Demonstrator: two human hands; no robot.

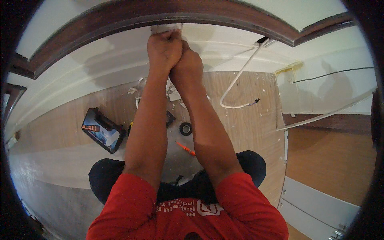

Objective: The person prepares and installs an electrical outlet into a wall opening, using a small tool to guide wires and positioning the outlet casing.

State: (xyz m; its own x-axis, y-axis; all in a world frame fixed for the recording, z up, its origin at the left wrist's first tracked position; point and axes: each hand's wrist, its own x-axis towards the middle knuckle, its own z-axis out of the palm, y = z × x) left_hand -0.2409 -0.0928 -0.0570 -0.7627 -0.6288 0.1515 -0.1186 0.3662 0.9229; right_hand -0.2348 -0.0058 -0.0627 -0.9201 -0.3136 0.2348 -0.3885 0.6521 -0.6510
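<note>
Both arms reach forward to the wall, and the hands are pressed close together just under a dark wooden rail. My left hand [164,52] is closed, its fingertips against a small pale rectangular fitting [161,28] set in the wall. Right beside and slightly below it, my right hand [189,66] is closed too. Whatever the fingers grip is hidden behind the hands. On the floor between my forearms lie a roll of black tape [185,129] and an orange screwdriver [185,148]. A dark object [170,119] is partly covered by my left forearm.
A black carrying case [103,130] with a picture label lies on the floor at the left. White scraps [174,95] are scattered below the wall. On the right, a white cable [235,82] hangs from a wall opening, its wire ends bare. White panels [312,214] stand at lower right.
</note>
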